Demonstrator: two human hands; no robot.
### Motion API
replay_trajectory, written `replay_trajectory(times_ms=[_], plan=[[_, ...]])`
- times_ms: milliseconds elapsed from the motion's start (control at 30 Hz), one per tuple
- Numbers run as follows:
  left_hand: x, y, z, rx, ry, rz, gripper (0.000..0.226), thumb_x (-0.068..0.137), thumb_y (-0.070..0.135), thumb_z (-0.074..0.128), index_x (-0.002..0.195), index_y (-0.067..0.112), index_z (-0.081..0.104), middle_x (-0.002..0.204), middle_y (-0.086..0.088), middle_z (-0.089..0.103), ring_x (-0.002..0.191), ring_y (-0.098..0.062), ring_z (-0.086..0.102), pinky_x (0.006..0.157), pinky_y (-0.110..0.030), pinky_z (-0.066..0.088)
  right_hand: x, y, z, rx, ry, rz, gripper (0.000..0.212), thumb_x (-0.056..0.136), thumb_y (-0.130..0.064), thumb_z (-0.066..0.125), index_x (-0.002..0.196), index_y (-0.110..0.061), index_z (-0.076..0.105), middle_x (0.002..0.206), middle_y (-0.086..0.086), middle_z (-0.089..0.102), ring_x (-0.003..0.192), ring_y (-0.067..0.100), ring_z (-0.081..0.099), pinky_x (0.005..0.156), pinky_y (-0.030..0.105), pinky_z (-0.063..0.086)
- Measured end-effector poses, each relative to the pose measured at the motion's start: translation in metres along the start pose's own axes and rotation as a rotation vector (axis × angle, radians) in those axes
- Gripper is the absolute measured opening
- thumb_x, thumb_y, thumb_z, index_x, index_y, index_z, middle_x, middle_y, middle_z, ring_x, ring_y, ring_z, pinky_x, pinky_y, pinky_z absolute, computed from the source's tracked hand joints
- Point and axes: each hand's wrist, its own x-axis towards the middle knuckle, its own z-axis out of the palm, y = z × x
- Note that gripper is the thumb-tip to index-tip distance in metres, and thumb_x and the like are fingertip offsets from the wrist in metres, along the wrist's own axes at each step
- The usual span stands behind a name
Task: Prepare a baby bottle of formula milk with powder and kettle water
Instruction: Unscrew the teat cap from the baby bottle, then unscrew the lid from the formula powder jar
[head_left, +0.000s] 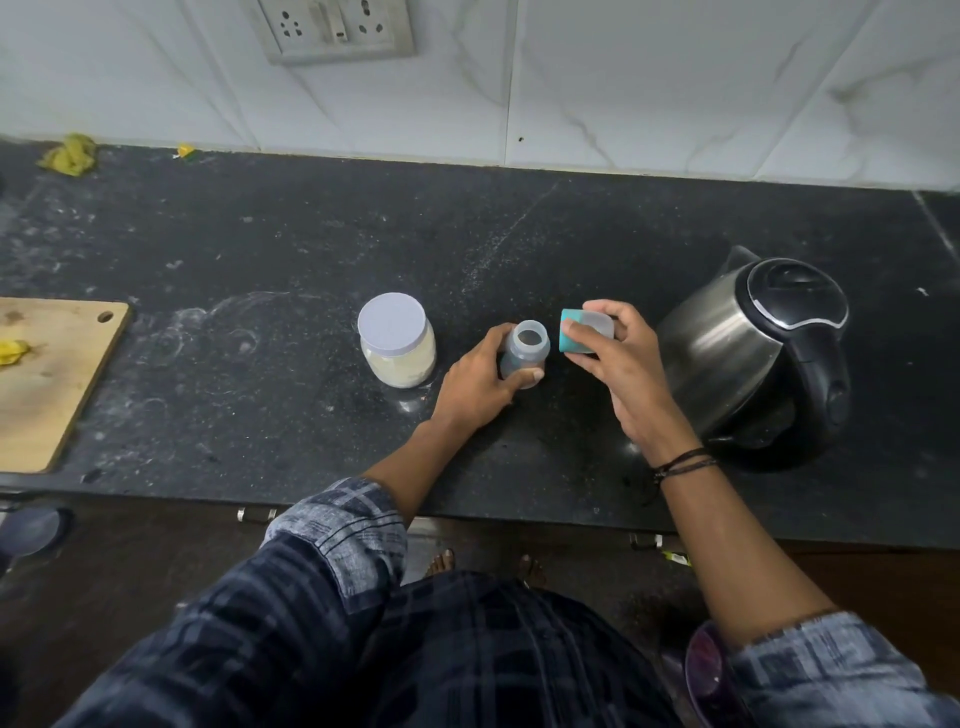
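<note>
A person's left hand (480, 382) grips an uncapped baby bottle (523, 354) standing on a black countertop (260, 249) while the right hand (615, 358) pinches its teal-ringed cap (584, 330) just beside it, between a lidded powder jar (397, 340) and a steel kettle (753, 353).

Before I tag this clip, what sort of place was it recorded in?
Most likely a home kitchen: a dark stone counter runs along a marble-look tiled wall with a socket plate, a steel electric kettle stands on it, and a wooden cutting board lies at its left end.
</note>
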Motion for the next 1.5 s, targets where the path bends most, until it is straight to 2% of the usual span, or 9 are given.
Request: replay_trajectory(times_ms=[67, 133, 200, 300, 400, 867, 1200, 1367, 1500], plan=[[0.001, -0.001, -0.001, -0.012, -0.013, -0.003, 0.069, 0.091, 0.047, 0.074, 0.148, 0.027, 0.042, 0.148, 0.004, 0.057, 0.132, -0.020, 0.056, 0.101, -0.035, 0.049, -0.003, 0.006, -0.004, -0.010, 0.012, 0.003, 0.040, 0.085, -0.011, 0.081, 0.120, -0.010, 0.062, 0.115, 0.005, 0.067, 0.109, 0.019, 0.070, 0.086, 0.032, 0.062], [0.002, -0.001, -0.002, -0.043, -0.029, -0.013, 0.068, 0.091, 0.044, 0.075, 0.148, 0.026, 0.042, 0.149, 0.003, 0.056, 0.131, -0.017, 0.055, 0.087, -0.011, 0.046, -0.006, 0.013, -0.008, -0.050, 0.015, -0.015, 0.040, 0.083, -0.010, 0.083, 0.118, -0.013, 0.062, 0.113, 0.003, 0.066, 0.106, 0.017, 0.069, 0.087, 0.032, 0.062], [0.002, -0.001, -0.003, -0.082, -0.041, -0.015, 0.070, 0.090, 0.040, 0.078, 0.148, 0.025, 0.043, 0.149, 0.002, 0.055, 0.128, -0.014, 0.055, 0.077, -0.001, 0.043, -0.008, 0.021, -0.012, -0.169, 0.034, -0.050, 0.043, 0.080, -0.014, 0.086, 0.116, -0.018, 0.063, 0.113, -0.001, 0.066, 0.104, 0.014, 0.067, 0.089, 0.034, 0.061], [0.001, -0.005, -0.003, -0.110, -0.050, -0.013, 0.077, 0.084, 0.043, 0.083, 0.148, 0.027, 0.042, 0.149, 0.005, 0.055, 0.135, -0.012, 0.052, 0.109, -0.027, 0.046, -0.011, 0.031, -0.017, -0.455, 0.085, -0.137, 0.051, 0.073, -0.020, 0.089, 0.116, -0.025, 0.062, 0.116, -0.007, 0.063, 0.102, 0.011, 0.063, 0.092, 0.035, 0.055], [-0.002, -0.011, -0.001, -0.142, -0.036, -0.026, 0.083, 0.079, 0.045, 0.086, 0.147, 0.031, 0.041, 0.149, 0.011, 0.055, 0.137, -0.006, 0.050, 0.116, -0.040, 0.042, -0.015, 0.038, -0.021, -0.704, 0.074, -0.201, 0.059, 0.072, -0.019, 0.089, 0.120, -0.027, 0.057, 0.122, -0.007, 0.058, 0.107, 0.012, 0.057, 0.094, 0.035, 0.049], [-0.044, -0.025, 0.007, -0.158, 0.135, -0.102, 0.082, 0.088, 0.038, 0.080, 0.156, 0.021, 0.037, 0.153, 0.005, 0.052, 0.137, -0.009, 0.049, 0.117, -0.037, 0.040, -0.010, 0.064, -0.024, -1.055, -0.058, -0.353, 0.055, 0.076, -0.017, 0.087, 0.123, -0.021, 0.058, 0.121, 0.001, 0.057, 0.106, 0.029, 0.056, 0.085, 0.047, 0.051], [-0.064, -0.012, 0.004, -0.088, 0.399, -0.009, 0.037, 0.098, 0.022, 0.069, 0.134, 0.021, 0.059, 0.122, 0.012, 0.065, 0.118, -0.006, 0.060, 0.104, -0.027, 0.049, -0.016, 0.060, -0.030, -1.087, -0.085, -0.380, 0.065, 0.073, -0.023, 0.091, 0.128, -0.022, 0.058, 0.126, 0.002, 0.052, 0.110, 0.027, 0.055, 0.085, 0.042, 0.052], [-0.073, -0.002, 0.006, -0.095, 0.536, 0.022, 0.031, 0.099, 0.014, 0.067, 0.129, 0.018, 0.061, 0.118, 0.013, 0.062, 0.116, -0.009, 0.059, 0.098, -0.015, 0.046, -0.035, 0.052, -0.033, -1.177, 0.041, -0.565, 0.071, 0.069, -0.026, 0.092, 0.131, -0.019, 0.058, 0.128, 0.007, 0.052, 0.105, 0.033, 0.059, 0.083, 0.047, 0.054], [-0.074, 0.005, 0.005, -0.110, 0.624, 0.046, 0.030, 0.097, 0.010, 0.067, 0.126, 0.017, 0.061, 0.115, 0.012, 0.060, 0.110, -0.007, 0.054, 0.094, -0.009, 0.040, -0.043, 0.045, -0.029, -1.178, 0.050, -0.726, 0.055, 0.074, -0.025, 0.088, 0.122, -0.019, 0.063, 0.123, 0.003, 0.056, 0.102, 0.029, 0.057, 0.081, 0.044, 0.053]])
